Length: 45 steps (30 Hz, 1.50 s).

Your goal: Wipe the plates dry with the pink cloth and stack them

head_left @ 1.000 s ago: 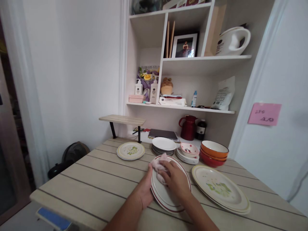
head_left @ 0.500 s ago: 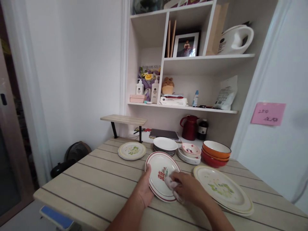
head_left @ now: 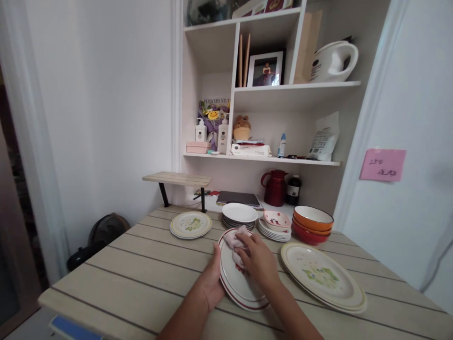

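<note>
A white plate with a red rim (head_left: 244,293) is tilted up above the table, its red printed pattern partly covered. My left hand (head_left: 211,278) grips its left edge, thumb up along the rim and fingers underneath. My right hand (head_left: 260,262) presses a pale pinkish cloth (head_left: 231,238) against the upper part of the plate's face, fingers bent over the cloth. A second rim shows below the lower edge, so there may be more than one plate in my left hand.
Around my hands on the slatted table (head_left: 141,278) stand yellow-rimmed plates (head_left: 191,224), stacked white plates (head_left: 239,212), small dishes with a pink bowl (head_left: 277,220), orange and red bowls (head_left: 312,222), and large oval platters (head_left: 323,276). Behind are a red jug (head_left: 274,189) and a shelf unit (head_left: 283,101).
My right hand and the cloth have moved from the plate's lower right up to its top. The plate has turned and tilted a little. The camera view has shifted slightly.
</note>
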Available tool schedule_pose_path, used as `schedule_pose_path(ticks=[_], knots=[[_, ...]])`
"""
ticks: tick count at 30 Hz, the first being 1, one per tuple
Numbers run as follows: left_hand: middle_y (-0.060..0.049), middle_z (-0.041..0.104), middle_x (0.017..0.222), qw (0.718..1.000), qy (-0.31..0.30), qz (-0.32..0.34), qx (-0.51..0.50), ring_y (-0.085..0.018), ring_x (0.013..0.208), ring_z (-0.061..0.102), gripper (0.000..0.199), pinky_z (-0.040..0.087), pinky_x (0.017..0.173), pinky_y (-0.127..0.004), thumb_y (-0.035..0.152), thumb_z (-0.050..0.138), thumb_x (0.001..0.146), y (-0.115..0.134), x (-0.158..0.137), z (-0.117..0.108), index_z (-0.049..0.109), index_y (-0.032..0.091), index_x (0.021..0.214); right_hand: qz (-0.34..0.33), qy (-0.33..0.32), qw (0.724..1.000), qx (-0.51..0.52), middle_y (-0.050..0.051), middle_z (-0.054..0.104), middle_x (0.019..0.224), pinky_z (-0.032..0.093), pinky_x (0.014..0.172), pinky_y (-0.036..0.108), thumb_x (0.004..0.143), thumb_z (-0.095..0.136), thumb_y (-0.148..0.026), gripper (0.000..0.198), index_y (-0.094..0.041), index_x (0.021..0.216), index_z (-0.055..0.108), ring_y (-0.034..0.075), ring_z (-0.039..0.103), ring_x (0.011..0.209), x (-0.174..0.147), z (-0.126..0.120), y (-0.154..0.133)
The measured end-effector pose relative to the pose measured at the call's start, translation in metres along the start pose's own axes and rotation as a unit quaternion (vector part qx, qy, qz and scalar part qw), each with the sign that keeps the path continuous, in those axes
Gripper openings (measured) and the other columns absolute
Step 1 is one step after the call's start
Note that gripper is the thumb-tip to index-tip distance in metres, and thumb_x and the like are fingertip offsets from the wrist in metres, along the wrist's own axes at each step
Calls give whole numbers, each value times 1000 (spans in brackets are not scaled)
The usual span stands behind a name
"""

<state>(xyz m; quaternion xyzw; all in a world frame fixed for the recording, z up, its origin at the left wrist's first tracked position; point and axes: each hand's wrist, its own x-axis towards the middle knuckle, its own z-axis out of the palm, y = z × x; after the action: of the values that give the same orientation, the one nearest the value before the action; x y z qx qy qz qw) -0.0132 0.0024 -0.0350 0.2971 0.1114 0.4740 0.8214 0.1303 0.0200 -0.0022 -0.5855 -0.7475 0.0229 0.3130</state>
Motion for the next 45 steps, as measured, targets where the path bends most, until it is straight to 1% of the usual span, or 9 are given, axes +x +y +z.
schedule_pose_path(ticks=[5, 11, 19, 26, 28, 33, 36, 39, 45], knots=[[-22, 66, 124, 1000, -19, -7, 5, -32, 119, 59, 83, 33, 109, -47, 68, 40, 84, 0, -1, -1, 43, 10, 143, 43, -15, 998, -38, 8, 65, 104, 37, 68, 30, 87, 51, -33, 30, -27, 114, 62, 22, 62, 89, -5, -16, 20], [-20, 65, 127, 999, -37, -23, -5, -33, 123, 55, 84, 33, 109, -49, 72, 37, 82, 0, 1, -5, 49, 13, 139, -62, -169, 983, 15, -2, 68, 80, 30, 62, 27, 71, 62, -23, 14, -25, 85, 61, 18, 59, 73, -19, -22, 18], [-17, 68, 124, 1000, 2, 2, 8, -30, 122, 57, 76, 35, 108, -48, 70, 36, 84, 0, -3, 4, 51, 17, 137, -85, -8, 994, 66, 5, 66, 105, 40, 78, 29, 84, 58, -30, 23, -27, 106, 63, 21, 61, 94, -3, 4, -17], [-17, 68, 123, 999, 12, -7, 34, -29, 124, 56, 74, 32, 111, -45, 66, 38, 86, -1, 0, 2, 50, 14, 138, 54, 99, 994, -15, 7, 61, 113, 41, 67, 30, 90, 49, -33, 34, -30, 123, 60, 21, 62, 88, 7, 3, 0], [-17, 68, 123, 999, 6, -4, 35, -29, 124, 56, 73, 32, 111, -45, 64, 39, 87, -1, 0, 1, 50, 14, 138, 45, 108, 993, -13, 7, 60, 112, 42, 67, 30, 90, 49, -31, 36, -31, 124, 60, 21, 61, 87, 7, 2, 2], [-17, 67, 124, 999, 0, 27, 21, -29, 123, 57, 69, 34, 110, -46, 61, 45, 86, -3, -1, -4, 50, 16, 138, -128, 82, 988, 25, 7, 62, 97, 41, 77, 33, 87, 55, -24, 31, -32, 115, 69, 22, 57, 88, 2, 8, -13], [-18, 68, 122, 999, 5, 27, 20, -28, 122, 57, 72, 35, 109, -45, 63, 44, 85, -4, -2, -7, 53, 13, 135, -184, 52, 980, 50, 6, 63, 96, 39, 77, 34, 86, 59, -26, 31, -35, 114, 69, 22, 56, 89, -3, 11, -20], [-18, 68, 123, 999, 9, 30, 20, -28, 123, 57, 70, 34, 110, -44, 62, 44, 86, -3, -2, -7, 52, 13, 136, -167, 53, 984, 43, 6, 62, 99, 38, 81, 36, 87, 59, -28, 33, -35, 119, 67, 23, 55, 94, -3, 8, -15], [-18, 65, 128, 1000, -5, 5, 5, -30, 127, 53, 71, 28, 114, -47, 60, 42, 88, 0, -2, -3, 46, 14, 141, -30, 85, 996, -15, 7, 62, 103, 38, 86, 41, 85, 60, -32, 36, -35, 120, 66, 27, 56, 98, 4, -9, 18]])
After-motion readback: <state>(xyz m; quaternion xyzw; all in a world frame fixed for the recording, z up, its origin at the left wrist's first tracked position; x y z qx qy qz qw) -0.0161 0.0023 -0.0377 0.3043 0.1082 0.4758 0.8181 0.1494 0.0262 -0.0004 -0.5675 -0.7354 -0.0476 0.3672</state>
